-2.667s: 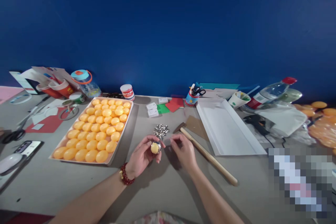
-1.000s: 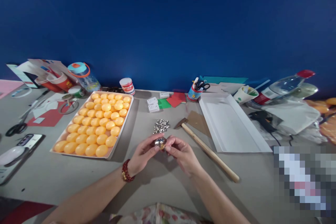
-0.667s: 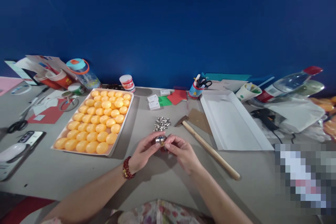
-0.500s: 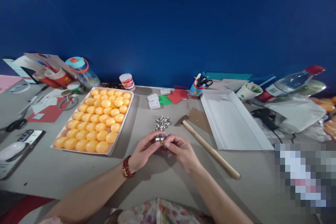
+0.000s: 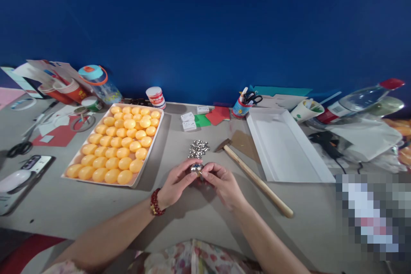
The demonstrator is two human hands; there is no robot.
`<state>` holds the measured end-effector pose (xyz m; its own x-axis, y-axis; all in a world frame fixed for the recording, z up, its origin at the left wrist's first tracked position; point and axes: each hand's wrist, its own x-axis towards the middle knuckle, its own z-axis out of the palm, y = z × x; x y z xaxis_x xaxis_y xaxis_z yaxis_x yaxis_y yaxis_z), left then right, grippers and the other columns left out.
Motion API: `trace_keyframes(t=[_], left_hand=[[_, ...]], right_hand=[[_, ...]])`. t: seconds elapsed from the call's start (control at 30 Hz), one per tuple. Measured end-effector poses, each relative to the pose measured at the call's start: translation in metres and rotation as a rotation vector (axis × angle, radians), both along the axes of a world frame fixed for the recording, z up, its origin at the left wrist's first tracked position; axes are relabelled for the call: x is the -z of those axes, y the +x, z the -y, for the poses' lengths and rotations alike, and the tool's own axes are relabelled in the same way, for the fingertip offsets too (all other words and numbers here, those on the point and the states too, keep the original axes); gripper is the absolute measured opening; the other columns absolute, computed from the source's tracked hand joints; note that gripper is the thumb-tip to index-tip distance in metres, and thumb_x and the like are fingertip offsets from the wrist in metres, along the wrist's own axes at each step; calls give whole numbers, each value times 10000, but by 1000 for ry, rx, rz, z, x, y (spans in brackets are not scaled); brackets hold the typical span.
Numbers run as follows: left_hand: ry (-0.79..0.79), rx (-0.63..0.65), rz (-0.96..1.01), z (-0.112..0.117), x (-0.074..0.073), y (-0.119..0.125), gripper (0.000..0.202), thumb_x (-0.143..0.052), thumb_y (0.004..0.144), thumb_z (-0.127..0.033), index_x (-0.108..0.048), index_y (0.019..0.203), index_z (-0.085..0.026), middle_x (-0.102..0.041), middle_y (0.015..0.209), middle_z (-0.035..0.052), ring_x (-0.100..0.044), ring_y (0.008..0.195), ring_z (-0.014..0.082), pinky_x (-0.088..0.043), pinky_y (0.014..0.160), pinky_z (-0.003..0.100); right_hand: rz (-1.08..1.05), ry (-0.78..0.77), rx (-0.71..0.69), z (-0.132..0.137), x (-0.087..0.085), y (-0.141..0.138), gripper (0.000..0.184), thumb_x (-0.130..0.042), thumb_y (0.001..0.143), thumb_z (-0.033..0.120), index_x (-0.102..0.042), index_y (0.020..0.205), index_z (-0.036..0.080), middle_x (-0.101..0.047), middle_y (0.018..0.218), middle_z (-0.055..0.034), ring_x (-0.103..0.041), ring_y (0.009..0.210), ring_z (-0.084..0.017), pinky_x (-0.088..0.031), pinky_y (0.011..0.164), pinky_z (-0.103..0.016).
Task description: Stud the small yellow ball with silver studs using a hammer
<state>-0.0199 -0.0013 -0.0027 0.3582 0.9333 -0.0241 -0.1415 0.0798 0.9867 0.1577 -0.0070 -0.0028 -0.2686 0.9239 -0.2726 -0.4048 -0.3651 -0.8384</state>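
Observation:
My left hand (image 5: 178,182) is curled round a shiny silver ball (image 5: 196,168), much of it hidden by the fingers. Close against its right side, my right hand (image 5: 221,182) has thumb and forefinger pinched together; whatever they hold is too small to make out. Just beyond the fingers lies a heap of small shiny silver pieces (image 5: 199,149), which look like thumbtacks. To the right a hammer (image 5: 257,177) with a wooden handle rests on the table, its head pointing toward the heap.
Orange balls fill a shallow box (image 5: 137,180) on the left. A white box lid (image 5: 285,150) lies on the right. Behind stand small white boxes (image 5: 189,126), red paper (image 5: 218,115), a pen cup (image 5: 240,108) with scissors, and a white-and-red tub (image 5: 156,97).
The view has shifted slightly. Both hands stay together at the silver ball, with only a small movement of the right fingers against it.

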Motion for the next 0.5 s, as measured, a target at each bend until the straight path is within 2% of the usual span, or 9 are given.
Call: trace_keyframes(t=[0.5], left_hand=[[47, 7, -51, 0, 2, -2, 336, -575, 925, -335, -634, 1233, -214, -641, 1194, 92, -665, 790, 167, -545, 753, 278]], right_hand=[[9, 5, -14, 0, 0, 1, 222, -792, 772, 372, -675, 771, 183, -673, 708, -2, -602, 676, -146, -434, 672, -261]])
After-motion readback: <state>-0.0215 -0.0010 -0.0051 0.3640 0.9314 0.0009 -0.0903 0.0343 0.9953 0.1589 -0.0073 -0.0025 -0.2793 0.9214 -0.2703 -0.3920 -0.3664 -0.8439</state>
